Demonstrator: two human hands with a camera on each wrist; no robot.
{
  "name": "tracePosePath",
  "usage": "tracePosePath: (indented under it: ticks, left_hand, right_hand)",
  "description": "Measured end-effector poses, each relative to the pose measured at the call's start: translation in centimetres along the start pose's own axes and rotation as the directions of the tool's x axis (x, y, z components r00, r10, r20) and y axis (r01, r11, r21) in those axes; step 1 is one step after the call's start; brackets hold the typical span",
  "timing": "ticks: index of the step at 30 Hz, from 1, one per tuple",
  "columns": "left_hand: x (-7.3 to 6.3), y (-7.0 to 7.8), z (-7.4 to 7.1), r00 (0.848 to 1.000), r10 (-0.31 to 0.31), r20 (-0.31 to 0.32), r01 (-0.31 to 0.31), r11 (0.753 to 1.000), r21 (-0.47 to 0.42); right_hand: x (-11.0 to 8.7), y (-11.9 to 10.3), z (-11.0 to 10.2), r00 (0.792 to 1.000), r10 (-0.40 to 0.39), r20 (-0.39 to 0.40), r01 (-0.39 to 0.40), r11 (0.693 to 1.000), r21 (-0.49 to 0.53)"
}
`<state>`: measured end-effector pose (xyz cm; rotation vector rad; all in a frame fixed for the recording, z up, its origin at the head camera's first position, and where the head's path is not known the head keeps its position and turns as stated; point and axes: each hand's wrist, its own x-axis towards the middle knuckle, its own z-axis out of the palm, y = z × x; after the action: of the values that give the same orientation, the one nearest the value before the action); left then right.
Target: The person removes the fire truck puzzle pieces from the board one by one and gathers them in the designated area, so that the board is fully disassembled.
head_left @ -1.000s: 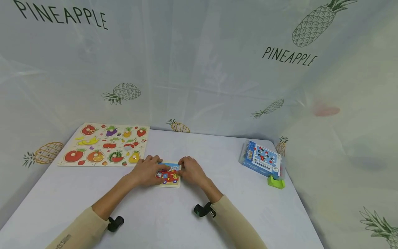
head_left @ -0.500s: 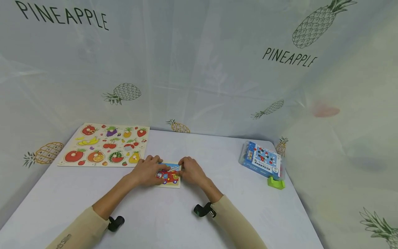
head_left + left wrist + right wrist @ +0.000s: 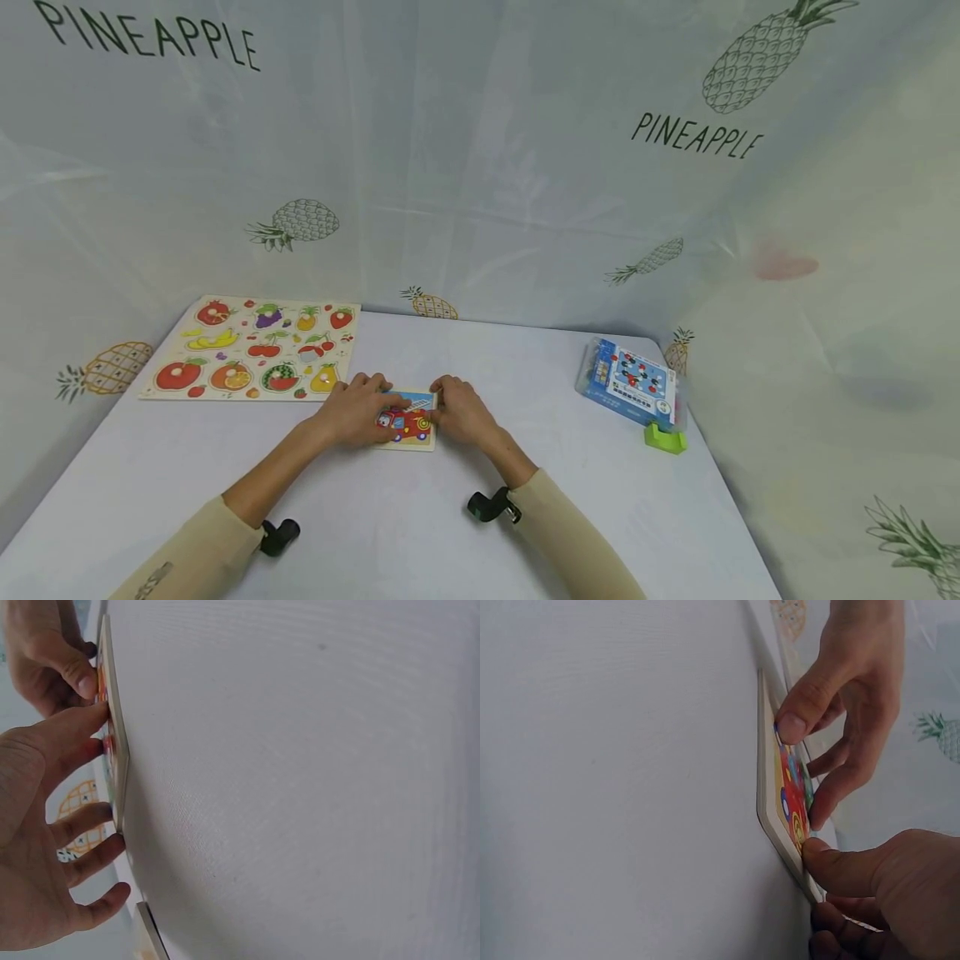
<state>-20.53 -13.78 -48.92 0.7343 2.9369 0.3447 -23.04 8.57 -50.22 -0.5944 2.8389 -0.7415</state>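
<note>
A small wooden jigsaw puzzle [image 3: 414,427] with a red fire truck picture lies flat on the white table between my hands. My left hand [image 3: 354,414] covers its left part, thumb and fingertips pressing on the picture. The left wrist view shows that hand's [image 3: 37,847] fingers spread, the little finger past the board's end. At the right edge, my right hand [image 3: 463,412] pinches the puzzle. In the right wrist view its thumb [image 3: 840,868] lies on the picture by the yellow hose reel, while its other fingers are curled at the board's side.
A larger wooden fruit puzzle board [image 3: 255,389] lies at the back left, close to my left hand. Back right stands a clear and blue box [image 3: 633,385] with a light green plastic piece [image 3: 666,440] by its front corner. A pineapple-print curtain [image 3: 480,167] hangs behind the table.
</note>
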Motion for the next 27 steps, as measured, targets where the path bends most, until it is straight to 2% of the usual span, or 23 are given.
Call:
tracePosePath:
  ticks: [5,16,23,27]
  left_hand:
    - [-0.15,0.04,0.0,1.0,-0.003,-0.001,0.003,1.0,-0.007]
    - [-0.18,0.04,0.0,1.0,-0.004,-0.01,0.004,1.0,-0.021]
    - [0.04,-0.16,0.25,1.0,-0.001,-0.026,0.001,1.0,-0.026]
    - [0.06,-0.21,0.42,1.0,-0.002,-0.024,0.002,1.0,-0.026]
  right_hand:
    - [-0.02,0.0,0.0,1.0,0.016,0.001,-0.016,1.0,-0.008]
    - [-0.06,-0.29,-0.11,1.0,-0.014,-0.008,0.013,0.998,-0.069]
    - [-0.23,-0.57,-0.23,0.999,0.031,-0.023,-0.031,1.0,-0.001]
    - [-0.28,-0.51,-0.22,1.0,0.023,-0.019,-0.024,1.0,-0.014]
